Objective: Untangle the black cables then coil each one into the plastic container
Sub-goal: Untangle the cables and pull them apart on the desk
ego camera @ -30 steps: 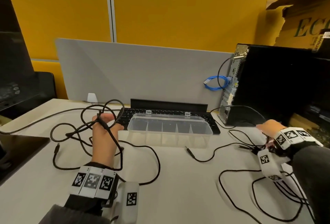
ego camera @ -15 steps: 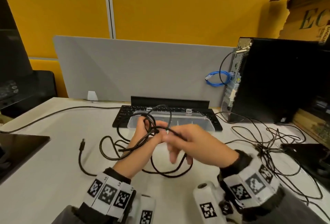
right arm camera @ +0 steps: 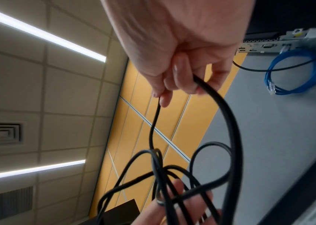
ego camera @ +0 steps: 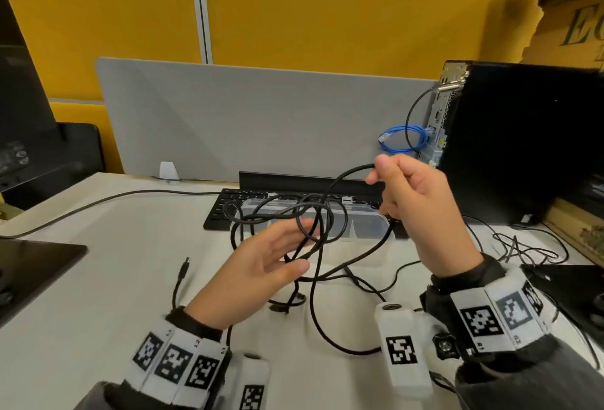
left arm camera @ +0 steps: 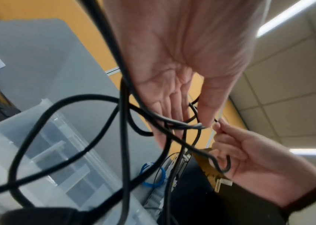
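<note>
A tangle of black cable point(ego camera: 313, 213) hangs in loops over the straight fingers of my left hand point(ego camera: 287, 249), held palm-up above the desk. Its thumb lies beside the strands point(left arm camera: 172, 121). My right hand point(ego camera: 379, 174) is raised higher and to the right, and pinches one strand point(right arm camera: 232, 121) between thumb and fingers. That strand arcs down into the tangle. The clear plastic container point(ego camera: 369, 226), with dividers inside, stands just behind the hands in front of the keyboard. A free plug end point(ego camera: 187, 262) lies on the desk to the left.
A black keyboard point(ego camera: 222, 210) and grey divider point(ego camera: 245, 122) stand behind the container. A black computer tower point(ego camera: 523, 141) with a blue cable coil point(ego camera: 405, 138) is at the right, with more black cables point(ego camera: 523, 246) on the desk. A dark pad point(ego camera: 32, 262) lies left.
My right hand has risen up and to the right, drawing a strand out of the bundle. My left hand's fingers have straightened and the loops now drape over them.
</note>
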Available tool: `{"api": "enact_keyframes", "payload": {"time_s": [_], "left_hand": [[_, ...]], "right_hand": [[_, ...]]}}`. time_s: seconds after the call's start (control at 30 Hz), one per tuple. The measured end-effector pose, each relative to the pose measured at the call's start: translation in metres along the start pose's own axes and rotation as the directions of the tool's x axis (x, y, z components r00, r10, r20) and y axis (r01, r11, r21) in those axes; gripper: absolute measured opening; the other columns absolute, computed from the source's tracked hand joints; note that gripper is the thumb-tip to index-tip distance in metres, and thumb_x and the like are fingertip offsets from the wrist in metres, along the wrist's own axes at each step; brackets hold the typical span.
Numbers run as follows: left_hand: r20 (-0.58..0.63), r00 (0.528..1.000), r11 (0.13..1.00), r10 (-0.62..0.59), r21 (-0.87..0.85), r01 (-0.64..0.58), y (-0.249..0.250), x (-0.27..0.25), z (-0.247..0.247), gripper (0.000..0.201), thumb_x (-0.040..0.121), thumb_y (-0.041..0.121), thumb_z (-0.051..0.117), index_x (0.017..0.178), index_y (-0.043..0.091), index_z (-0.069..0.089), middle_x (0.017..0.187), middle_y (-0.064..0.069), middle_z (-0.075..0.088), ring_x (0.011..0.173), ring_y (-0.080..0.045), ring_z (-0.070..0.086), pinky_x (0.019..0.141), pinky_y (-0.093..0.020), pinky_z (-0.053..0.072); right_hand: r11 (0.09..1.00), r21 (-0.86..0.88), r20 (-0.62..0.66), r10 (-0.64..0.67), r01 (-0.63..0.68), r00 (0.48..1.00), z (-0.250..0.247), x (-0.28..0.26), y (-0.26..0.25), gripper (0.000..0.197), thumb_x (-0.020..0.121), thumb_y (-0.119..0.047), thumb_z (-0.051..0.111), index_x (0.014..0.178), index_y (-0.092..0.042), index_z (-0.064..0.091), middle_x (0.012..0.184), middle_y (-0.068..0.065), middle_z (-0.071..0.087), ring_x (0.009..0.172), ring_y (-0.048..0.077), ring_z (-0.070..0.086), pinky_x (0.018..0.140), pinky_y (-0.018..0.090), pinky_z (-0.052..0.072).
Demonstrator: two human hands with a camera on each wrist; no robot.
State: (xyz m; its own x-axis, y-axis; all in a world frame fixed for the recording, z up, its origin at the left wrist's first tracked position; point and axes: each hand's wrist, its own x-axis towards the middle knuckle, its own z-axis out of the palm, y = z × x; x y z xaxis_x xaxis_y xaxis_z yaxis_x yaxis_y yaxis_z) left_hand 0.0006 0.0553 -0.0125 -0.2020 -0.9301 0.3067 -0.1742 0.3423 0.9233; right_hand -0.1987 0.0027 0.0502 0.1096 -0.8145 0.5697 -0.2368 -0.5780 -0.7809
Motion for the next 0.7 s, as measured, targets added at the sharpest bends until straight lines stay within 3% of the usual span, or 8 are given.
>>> {"api": "enact_keyframes", "payload": {"time_s": [0.07,0.17,0.3,0.4,0.47,0.53,0.63,0.7], "left_hand": [[0.101,0.995,0.994,0.017,-0.108,-0.006,0.000,-0.002,-0.009,0.055,0.082,0.020,0.067,0.132,0.026,0.045,0.135,0.017,0.052,0.129,-0.002,0.043,0.108,-0.033,0.038],[0.224,0.974,0.960,0.032,-0.278,0.033,0.002,-0.005,-0.024,0.066,0.078,0.025,0.066,0.139,0.017,0.041,0.144,0.004,0.045,0.136,-0.012,0.036,0.106,-0.037,0.039],[0.180,0.983,0.937,0.020,-0.347,0.045,0.005,-0.007,-0.038,0.061,0.074,0.042,0.072,0.129,0.020,0.056,0.137,-0.004,0.053,0.129,-0.018,0.047,0.096,-0.035,0.047],[-0.069,0.997,0.886,-0.018,-0.463,-0.016,0.005,-0.005,-0.046,0.049,0.066,0.044,0.076,0.105,0.015,0.071,0.113,-0.012,0.068,0.102,-0.027,0.066,0.079,-0.037,0.056],[-0.320,0.941,0.892,-0.107,-0.449,-0.051,-0.001,0.002,-0.046,0.030,0.069,0.036,0.071,0.090,0.014,0.071,0.090,-0.009,0.072,0.082,-0.026,0.070,0.070,-0.037,0.058],[-0.443,0.879,0.947,-0.177,-0.318,0.030,-0.009,0.009,-0.039,0.023,0.078,0.029,0.064,0.099,0.019,0.063,0.093,0.000,0.069,0.090,-0.021,0.067,0.078,-0.037,0.054],[-0.276,0.926,0.965,-0.258,-0.123,0.232,-0.021,0.013,-0.024,0.049,0.075,0.039,0.070,0.119,0.029,0.051,0.114,0.010,0.061,0.108,-0.009,0.057,0.089,-0.033,0.048],[-0.129,0.934,0.943,-0.332,-0.051,0.328,-0.025,0.011,-0.017,0.037,0.082,0.036,0.064,0.116,0.027,0.053,0.109,0.010,0.066,0.108,-0.007,0.058,0.092,-0.033,0.045]], "right_hand": [[1.000,0.016,0.004,0.027,-0.027,1.000,-0.002,-0.001,-0.002,0.027,0.097,-0.025,0.042,0.081,-0.015,0.061,0.043,-0.012,0.042,0.039,0.004,0.040,0.045,0.022,0.047],[0.998,0.030,0.033,0.060,-0.061,0.998,-0.002,-0.001,-0.001,0.027,0.098,-0.026,0.041,0.083,-0.015,0.060,0.046,-0.005,0.036,0.036,0.004,0.038,0.039,0.023,0.043],[0.998,-0.014,0.037,0.060,-0.060,0.997,0.004,-0.002,0.003,0.028,0.099,-0.026,0.038,0.083,-0.015,0.058,0.049,-0.002,0.037,0.036,0.004,0.038,0.038,0.026,0.041],[0.996,0.008,0.004,0.090,-0.090,0.996,0.001,0.000,0.005,0.028,0.100,-0.025,0.035,0.083,-0.014,0.054,0.051,-0.003,0.035,0.038,0.003,0.033,0.036,0.020,0.036],[0.987,0.061,0.015,0.149,-0.149,0.989,-0.002,0.001,0.008,0.028,0.101,-0.025,0.033,0.083,-0.014,0.051,0.050,-0.007,0.034,0.039,0.004,0.031,0.036,0.019,0.033],[0.964,0.136,0.084,0.217,-0.227,0.972,0.001,0.000,0.010,0.028,0.101,-0.025,0.031,0.083,-0.014,0.050,0.050,-0.008,0.033,0.041,0.005,0.029,0.038,0.019,0.032],[0.890,0.317,0.188,0.280,-0.328,0.942,0.006,-0.006,0.010,0.027,0.101,-0.026,0.030,0.088,-0.012,0.049,0.053,-0.005,0.035,0.043,0.007,0.029,0.041,0.019,0.034],[0.862,0.388,0.181,0.277,-0.327,0.944,0.005,-0.010,0.013,0.026,0.101,-0.026,0.030,0.091,-0.012,0.049,0.055,-0.004,0.038,0.045,0.007,0.031,0.044,0.019,0.037]]}}
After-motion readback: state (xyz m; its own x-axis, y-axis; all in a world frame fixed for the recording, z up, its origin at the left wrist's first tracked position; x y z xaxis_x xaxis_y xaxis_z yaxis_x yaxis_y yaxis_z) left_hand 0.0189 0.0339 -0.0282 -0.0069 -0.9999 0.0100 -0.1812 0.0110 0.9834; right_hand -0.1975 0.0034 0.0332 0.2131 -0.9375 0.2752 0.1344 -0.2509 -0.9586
